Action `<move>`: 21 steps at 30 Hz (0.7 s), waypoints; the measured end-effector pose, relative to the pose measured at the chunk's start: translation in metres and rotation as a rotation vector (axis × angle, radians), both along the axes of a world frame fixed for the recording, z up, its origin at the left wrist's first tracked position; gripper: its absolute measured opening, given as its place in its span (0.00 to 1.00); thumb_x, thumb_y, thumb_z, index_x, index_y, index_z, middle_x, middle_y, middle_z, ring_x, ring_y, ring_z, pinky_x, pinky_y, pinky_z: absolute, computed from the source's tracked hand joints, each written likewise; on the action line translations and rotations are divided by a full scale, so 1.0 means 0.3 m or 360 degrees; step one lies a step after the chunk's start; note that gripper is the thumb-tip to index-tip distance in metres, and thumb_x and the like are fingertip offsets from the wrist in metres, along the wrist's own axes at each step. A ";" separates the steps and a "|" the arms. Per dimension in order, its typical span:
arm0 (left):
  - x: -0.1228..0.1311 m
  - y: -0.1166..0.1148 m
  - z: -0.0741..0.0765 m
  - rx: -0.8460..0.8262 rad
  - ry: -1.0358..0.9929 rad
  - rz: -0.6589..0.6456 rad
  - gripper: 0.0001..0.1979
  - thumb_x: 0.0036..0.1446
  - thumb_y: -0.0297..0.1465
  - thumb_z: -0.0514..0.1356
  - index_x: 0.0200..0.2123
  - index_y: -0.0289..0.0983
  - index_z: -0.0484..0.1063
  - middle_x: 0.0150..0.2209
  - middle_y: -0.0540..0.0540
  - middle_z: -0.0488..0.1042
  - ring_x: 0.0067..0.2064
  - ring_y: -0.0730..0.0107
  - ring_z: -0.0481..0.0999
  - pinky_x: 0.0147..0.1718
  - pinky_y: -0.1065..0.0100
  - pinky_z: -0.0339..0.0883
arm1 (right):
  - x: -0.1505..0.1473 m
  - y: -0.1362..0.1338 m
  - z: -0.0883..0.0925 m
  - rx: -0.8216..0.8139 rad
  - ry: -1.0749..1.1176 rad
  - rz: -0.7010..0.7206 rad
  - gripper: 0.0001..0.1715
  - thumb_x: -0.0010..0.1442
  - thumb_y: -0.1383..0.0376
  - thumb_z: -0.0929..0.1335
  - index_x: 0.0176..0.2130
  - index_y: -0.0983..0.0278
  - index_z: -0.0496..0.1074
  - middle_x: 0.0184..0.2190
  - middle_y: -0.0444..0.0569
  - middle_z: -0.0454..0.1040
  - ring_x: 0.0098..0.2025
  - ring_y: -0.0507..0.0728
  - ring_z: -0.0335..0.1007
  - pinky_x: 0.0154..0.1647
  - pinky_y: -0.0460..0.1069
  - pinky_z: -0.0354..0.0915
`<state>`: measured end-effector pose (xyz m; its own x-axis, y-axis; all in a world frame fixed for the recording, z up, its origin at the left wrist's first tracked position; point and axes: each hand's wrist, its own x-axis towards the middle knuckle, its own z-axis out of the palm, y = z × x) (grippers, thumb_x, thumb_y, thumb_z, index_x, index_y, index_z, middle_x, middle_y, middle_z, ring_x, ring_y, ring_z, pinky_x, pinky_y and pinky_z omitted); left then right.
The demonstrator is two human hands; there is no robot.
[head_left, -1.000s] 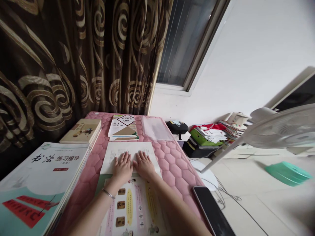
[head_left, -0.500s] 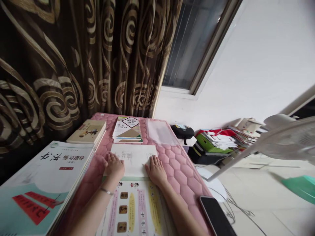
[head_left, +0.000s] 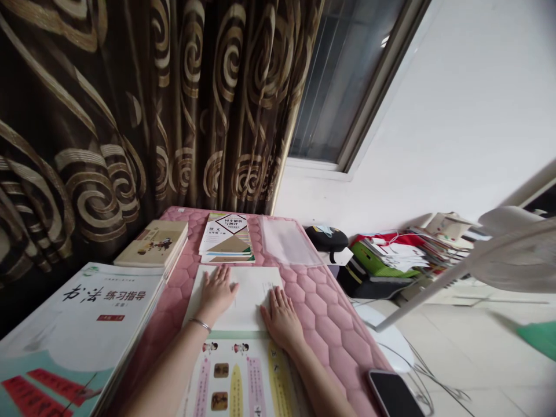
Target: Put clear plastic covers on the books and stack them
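Note:
An open book (head_left: 249, 315) lies in front of me, its far page mostly white and its near page printed with coloured columns, small pictures and Chinese characters. My left hand (head_left: 217, 294) rests flat on the upper left of the white page, fingers spread. At that page's right edge lies my right hand (head_left: 283, 315), also flat with its fingers stretched out. A bracelet (head_left: 200, 324) circles my left wrist. Both forearms cover parts of the near page's sides.
Left of the book are a stack of calligraphy workbooks (head_left: 117, 313) and a stack of tan books (head_left: 152, 243). Beyond it lie several booklets (head_left: 228, 240) and a clear plastic sleeve (head_left: 290, 242) on the pink padded cover (head_left: 334, 324). A phone (head_left: 395, 394) sits at the right edge, near a white fan (head_left: 516, 255).
My left hand has slid inward and farther up over the white page. My right hand stays at the right edge. The whole view has shifted slightly.

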<state>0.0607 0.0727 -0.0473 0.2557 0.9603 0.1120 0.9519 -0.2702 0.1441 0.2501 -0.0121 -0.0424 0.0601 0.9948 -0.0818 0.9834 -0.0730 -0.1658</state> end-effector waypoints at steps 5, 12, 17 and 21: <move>-0.022 0.000 -0.005 0.0042 -0.0004 0.0066 0.32 0.66 0.43 0.43 0.69 0.35 0.52 0.70 0.40 0.52 0.71 0.55 0.51 0.67 0.39 0.36 | -0.025 0.009 0.053 -0.0111 -0.0034 -0.0026 0.38 0.69 0.58 0.56 0.69 0.79 0.49 0.70 0.64 0.44 0.72 0.67 0.38 0.71 0.61 0.40; -0.022 0.010 -0.032 0.0024 0.0030 0.0033 0.30 0.65 0.33 0.43 0.69 0.36 0.52 0.71 0.40 0.49 0.71 0.51 0.49 0.66 0.36 0.35 | -0.225 0.183 0.115 0.0025 0.0373 0.0528 0.37 0.71 0.53 0.51 0.70 0.70 0.49 0.71 0.58 0.45 0.73 0.63 0.36 0.70 0.61 0.43; -0.029 0.006 -0.040 0.0090 0.0011 -0.0006 0.29 0.66 0.30 0.41 0.69 0.37 0.54 0.70 0.42 0.49 0.71 0.50 0.48 0.66 0.37 0.34 | -0.265 0.296 0.031 -0.0033 0.0431 0.0532 0.38 0.71 0.50 0.49 0.71 0.67 0.46 0.72 0.54 0.41 0.73 0.58 0.32 0.71 0.58 0.37; -0.021 -0.003 -0.026 0.0146 -0.0036 0.0035 0.28 0.67 0.32 0.41 0.68 0.37 0.55 0.69 0.42 0.53 0.70 0.53 0.52 0.66 0.37 0.35 | -0.192 0.307 -0.012 0.0016 0.0304 0.0381 0.38 0.71 0.50 0.49 0.70 0.70 0.46 0.72 0.55 0.38 0.73 0.57 0.30 0.71 0.57 0.35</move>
<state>0.0545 0.0717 -0.0550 0.2310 0.9511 0.2053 0.9546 -0.2623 0.1410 0.1926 0.0800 -0.0459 -0.1915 0.9797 -0.0589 0.9235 0.1595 -0.3489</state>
